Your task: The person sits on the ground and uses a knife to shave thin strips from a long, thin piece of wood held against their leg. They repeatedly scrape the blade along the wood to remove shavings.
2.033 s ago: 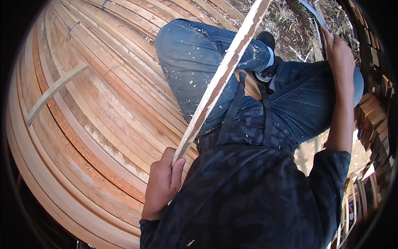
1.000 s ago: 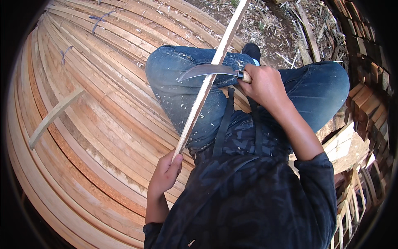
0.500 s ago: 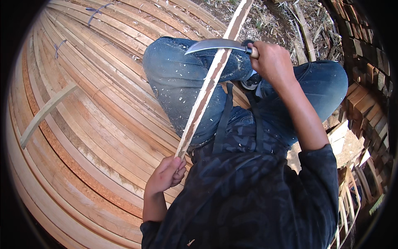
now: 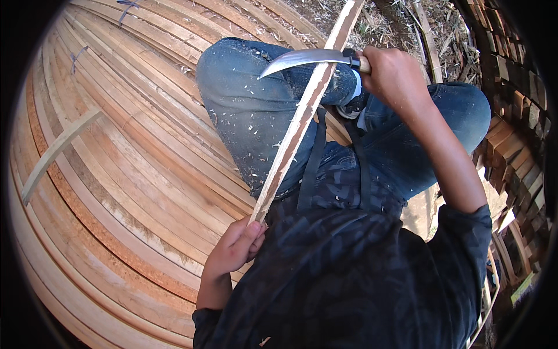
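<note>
Strip [image 4: 303, 116] gripped by left hand [image 4: 233, 247]; right hand [image 4: 395, 78] clasps knife [image 4: 303, 57] crossing strip.

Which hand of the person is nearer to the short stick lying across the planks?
Left. The left hand, gripping a long wood strip, is below and right of the short stick in the picture; the right hand, holding a curved knife, is much farther right.

Gripping with the bare left hand [image 4: 235, 244] low beside the dark-shirted torso [image 4: 349, 279]; bending the right elbow [image 4: 475, 200], pointing the bare right forearm [image 4: 444, 142] forward and inward, gripping with the bare right hand [image 4: 395, 75].
</note>
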